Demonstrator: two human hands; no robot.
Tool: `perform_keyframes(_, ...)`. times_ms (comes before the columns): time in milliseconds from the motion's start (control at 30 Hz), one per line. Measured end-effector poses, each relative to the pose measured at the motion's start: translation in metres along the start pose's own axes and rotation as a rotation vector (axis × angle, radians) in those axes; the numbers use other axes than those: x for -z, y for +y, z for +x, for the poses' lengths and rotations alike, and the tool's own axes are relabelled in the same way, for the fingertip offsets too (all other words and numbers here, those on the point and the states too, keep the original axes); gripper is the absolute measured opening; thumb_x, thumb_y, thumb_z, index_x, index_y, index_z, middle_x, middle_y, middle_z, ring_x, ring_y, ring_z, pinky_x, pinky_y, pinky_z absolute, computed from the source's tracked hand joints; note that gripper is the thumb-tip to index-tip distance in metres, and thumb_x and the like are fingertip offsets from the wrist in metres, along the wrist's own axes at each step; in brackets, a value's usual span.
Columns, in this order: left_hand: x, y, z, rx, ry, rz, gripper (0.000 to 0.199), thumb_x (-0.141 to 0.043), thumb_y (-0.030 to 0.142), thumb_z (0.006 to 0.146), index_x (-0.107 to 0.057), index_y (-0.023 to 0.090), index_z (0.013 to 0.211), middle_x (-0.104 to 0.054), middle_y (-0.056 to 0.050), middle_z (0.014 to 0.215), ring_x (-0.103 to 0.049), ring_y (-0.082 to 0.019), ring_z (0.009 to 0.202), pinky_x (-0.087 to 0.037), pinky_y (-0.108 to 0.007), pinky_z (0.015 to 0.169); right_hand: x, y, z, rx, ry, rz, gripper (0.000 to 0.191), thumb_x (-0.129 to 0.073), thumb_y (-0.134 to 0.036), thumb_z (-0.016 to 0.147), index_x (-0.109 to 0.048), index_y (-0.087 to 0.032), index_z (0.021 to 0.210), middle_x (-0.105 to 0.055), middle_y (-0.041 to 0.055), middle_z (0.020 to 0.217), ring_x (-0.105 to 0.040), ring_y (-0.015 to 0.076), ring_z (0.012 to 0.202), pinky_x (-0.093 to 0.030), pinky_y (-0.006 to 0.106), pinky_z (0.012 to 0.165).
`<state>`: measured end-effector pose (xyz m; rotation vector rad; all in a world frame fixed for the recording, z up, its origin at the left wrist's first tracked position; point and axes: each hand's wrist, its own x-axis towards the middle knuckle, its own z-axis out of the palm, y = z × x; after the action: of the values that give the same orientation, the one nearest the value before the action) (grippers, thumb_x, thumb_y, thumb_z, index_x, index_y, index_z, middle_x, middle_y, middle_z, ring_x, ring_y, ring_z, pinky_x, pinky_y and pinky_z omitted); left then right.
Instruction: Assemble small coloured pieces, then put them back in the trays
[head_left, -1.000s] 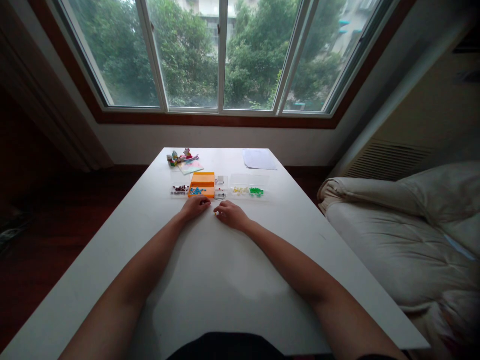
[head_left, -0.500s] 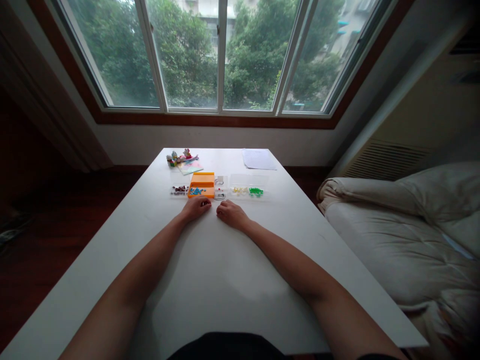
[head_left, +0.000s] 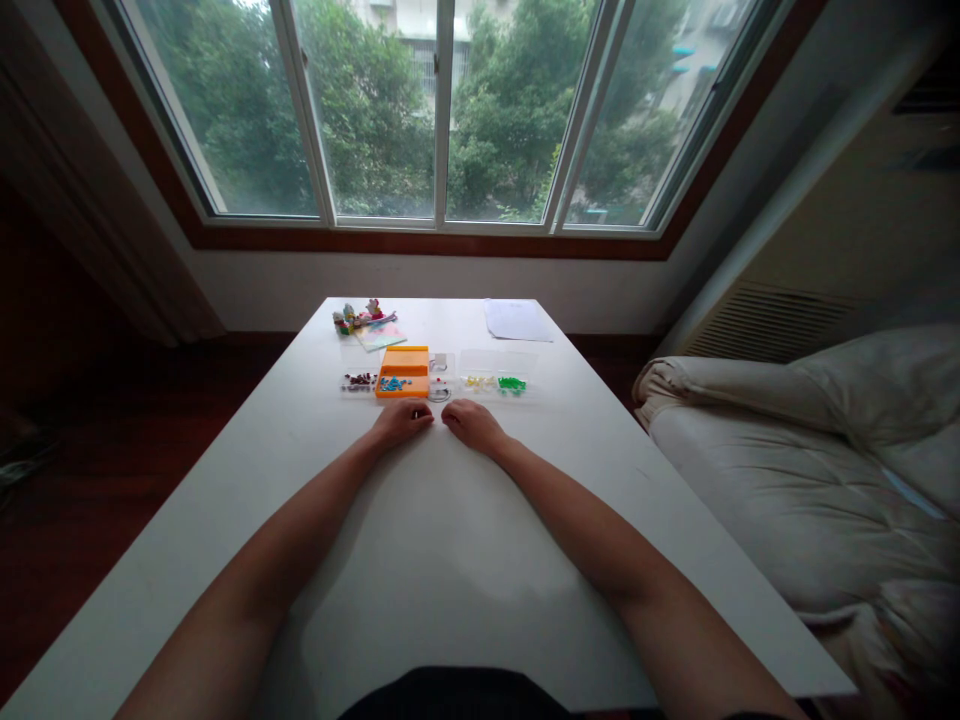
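My left hand (head_left: 403, 421) is closed, its fingers curled, just in front of an orange box (head_left: 405, 367) that stands open with small blue pieces (head_left: 392, 383) in it. Close by on the right, my right hand (head_left: 474, 425) is closed too, thumb and fingers together. Anything between the fingers of either hand is too small to make out. Beyond the hands, a clear case holds dark brown pieces (head_left: 361, 380) at the left. Another clear case (head_left: 517, 361) at the right holds pale yellow pieces (head_left: 478, 382) and green pieces (head_left: 512, 384). Between them lies a thin wire-like loop (head_left: 439, 394).
Small colourful figures (head_left: 367, 315) and a pastel card (head_left: 381, 336) lie at the far left of the white table (head_left: 450, 560). White paper sheets (head_left: 517, 319) lie at the far right. A beige sofa (head_left: 795, 480) stands along the right side, and a window faces me.
My left hand has shifted a little to the right and towards me. My right hand has moved slightly to the right. The boxes and pieces look unchanged.
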<state>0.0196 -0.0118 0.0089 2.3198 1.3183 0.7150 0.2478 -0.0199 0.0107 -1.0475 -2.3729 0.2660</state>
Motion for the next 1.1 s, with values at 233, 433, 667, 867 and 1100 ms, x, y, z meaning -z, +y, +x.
perform_keyframes(233, 0.003, 0.007, -0.001, -0.015, 0.020, 0.022, 0.019, -0.061, 0.031, 0.082, -0.074, 0.019, 0.089, -0.068, -0.003, 0.081, -0.056, -0.016, 0.072, -0.040, -0.025, 0.064, 0.004, 0.041, 0.005, -0.427, 0.404, 0.395, 0.017, -0.054, -0.034, 0.088, -0.063, -0.020, 0.092, -0.069, 0.0005, 0.076, -0.065, 0.0153, 0.071, -0.051, 0.027, 0.070)
perform_keyframes(433, 0.001, 0.009, -0.002, -0.043, 0.017, 0.012, 0.015, -0.062, 0.027, 0.082, -0.073, 0.020, 0.089, -0.067, -0.002, 0.080, -0.055, -0.015, 0.070, -0.040, -0.024, 0.064, 0.004, 0.076, 0.008, -0.594, 0.594, 0.737, 0.034, -0.059, -0.043, 0.081, -0.061, -0.017, 0.102, -0.071, 0.0067, 0.088, -0.068, 0.0172, 0.075, -0.058, 0.031, 0.066)
perform_keyframes(667, -0.002, 0.016, -0.002, -0.115, -0.044, 0.003, 0.015, -0.061, 0.026, 0.082, -0.074, 0.021, 0.089, -0.065, -0.002, 0.081, -0.055, -0.014, 0.071, -0.041, -0.024, 0.066, 0.004, 0.071, 0.006, -0.549, 0.526, 0.681, 0.033, -0.053, -0.038, 0.085, -0.063, -0.017, 0.109, -0.072, 0.0068, 0.094, -0.069, 0.0158, 0.079, -0.057, 0.030, 0.069)
perform_keyframes(867, -0.001, 0.009, -0.002, -0.053, 0.032, 0.063, 0.017, -0.058, 0.025, 0.082, -0.073, 0.020, 0.088, -0.067, -0.002, 0.081, -0.056, -0.015, 0.071, -0.040, -0.025, 0.064, 0.000, 0.038, 0.002, -0.270, 0.256, 0.328, 0.017, -0.058, -0.024, 0.086, -0.072, -0.021, 0.095, -0.072, 0.0017, 0.083, -0.064, 0.0145, 0.075, -0.051, 0.027, 0.074)
perform_keyframes(1100, 0.002, -0.004, -0.001, 0.066, 0.133, 0.117, 0.021, -0.056, 0.027, 0.082, -0.074, 0.020, 0.090, -0.069, -0.003, 0.081, -0.059, -0.017, 0.073, -0.040, -0.027, 0.065, -0.005, 0.011, 0.003, 0.055, -0.012, 0.108, 0.013, -0.067, -0.017, 0.085, -0.073, -0.022, 0.095, -0.068, 0.0037, 0.090, -0.059, 0.0173, 0.088, -0.046, 0.029, 0.082)
